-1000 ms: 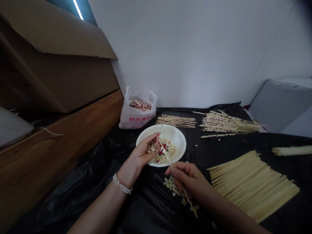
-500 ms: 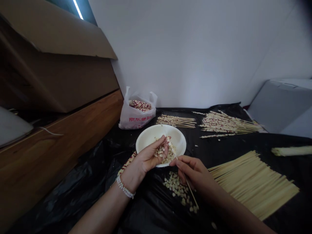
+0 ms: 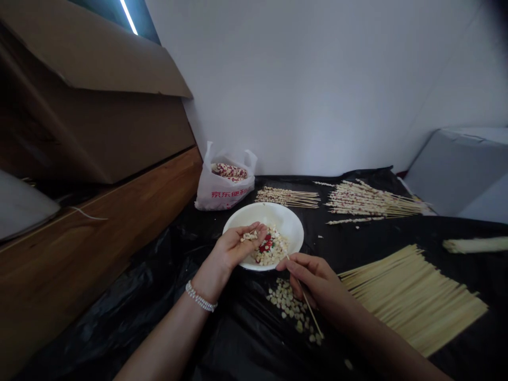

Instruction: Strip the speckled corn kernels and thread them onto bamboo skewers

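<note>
My left hand [image 3: 240, 246], palm up and cupped, holds several pale corn kernels [image 3: 249, 236] over the left part of a white bowl [image 3: 238, 215]. More corn kernels [image 3: 278, 251] lie in the bowl, around a red patch on its bottom. My right hand [image 3: 311, 272] is closed in a pinch on a thin wooden skewer [image 3: 310, 309] at the bowl's near right rim. The skewer slants down towards me; its upper end is hard to tell from the kernels behind it. A heap of loose kernels [image 3: 286, 299] lies on black plastic sheeting just below the bowl.
Behind the bowl stands a white plastic bag [image 3: 222, 196] with red-and-cream corn cobs. Kernel-threaded skewers lie in a small bundle [image 3: 283, 197] and a larger pile [image 3: 361, 198]. Bare skewers [image 3: 416, 296] fan out at right, near a pale stalk-like piece [image 3: 476, 245]. A cardboard box [image 3: 99, 121] stands left.
My left hand has drawn back left from the skewer and turned palm up, showing kernels in it. The red patch in the bowl now shows. My right hand has hardly moved.
</note>
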`<state>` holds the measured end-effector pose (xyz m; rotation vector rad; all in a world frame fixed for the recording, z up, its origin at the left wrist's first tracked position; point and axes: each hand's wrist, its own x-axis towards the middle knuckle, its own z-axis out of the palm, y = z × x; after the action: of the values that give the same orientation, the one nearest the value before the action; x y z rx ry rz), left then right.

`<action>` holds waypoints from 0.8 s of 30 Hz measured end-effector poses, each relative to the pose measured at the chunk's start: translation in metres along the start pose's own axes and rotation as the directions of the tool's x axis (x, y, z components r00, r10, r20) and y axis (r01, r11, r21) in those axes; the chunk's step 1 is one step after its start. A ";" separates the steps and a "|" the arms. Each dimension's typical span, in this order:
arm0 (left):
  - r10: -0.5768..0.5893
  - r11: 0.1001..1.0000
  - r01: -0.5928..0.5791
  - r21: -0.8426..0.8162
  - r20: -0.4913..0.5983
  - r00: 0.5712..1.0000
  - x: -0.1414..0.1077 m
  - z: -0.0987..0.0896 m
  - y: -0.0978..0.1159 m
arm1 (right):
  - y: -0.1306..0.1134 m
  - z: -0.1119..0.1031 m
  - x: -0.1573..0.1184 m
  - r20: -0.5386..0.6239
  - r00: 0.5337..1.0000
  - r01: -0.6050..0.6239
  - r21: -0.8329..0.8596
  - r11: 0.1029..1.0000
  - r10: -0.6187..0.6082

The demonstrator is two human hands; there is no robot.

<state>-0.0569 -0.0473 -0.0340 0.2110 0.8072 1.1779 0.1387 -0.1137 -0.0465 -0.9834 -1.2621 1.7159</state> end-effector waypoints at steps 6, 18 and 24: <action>-0.039 0.998 0.039 -0.042 0.015 0.999 0.000 0.004 0.001 | 0.000 0.002 0.000 0.018 1.000 -0.014 -0.006 1.000 0.014; 0.076 0.991 -0.078 -0.105 -0.023 0.997 -0.010 0.015 0.001 | 0.003 0.005 -0.003 0.073 0.997 -0.025 -0.026 0.999 0.027; 0.020 0.997 -0.022 -0.071 -0.030 0.999 -0.003 0.015 0.004 | 0.002 0.008 -0.005 0.114 0.993 -0.035 -0.007 0.999 0.035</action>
<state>-0.0500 -0.0442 -0.0199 0.1437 0.7882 1.2296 0.1335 -0.1218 -0.0464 -0.9266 -1.3294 1.8191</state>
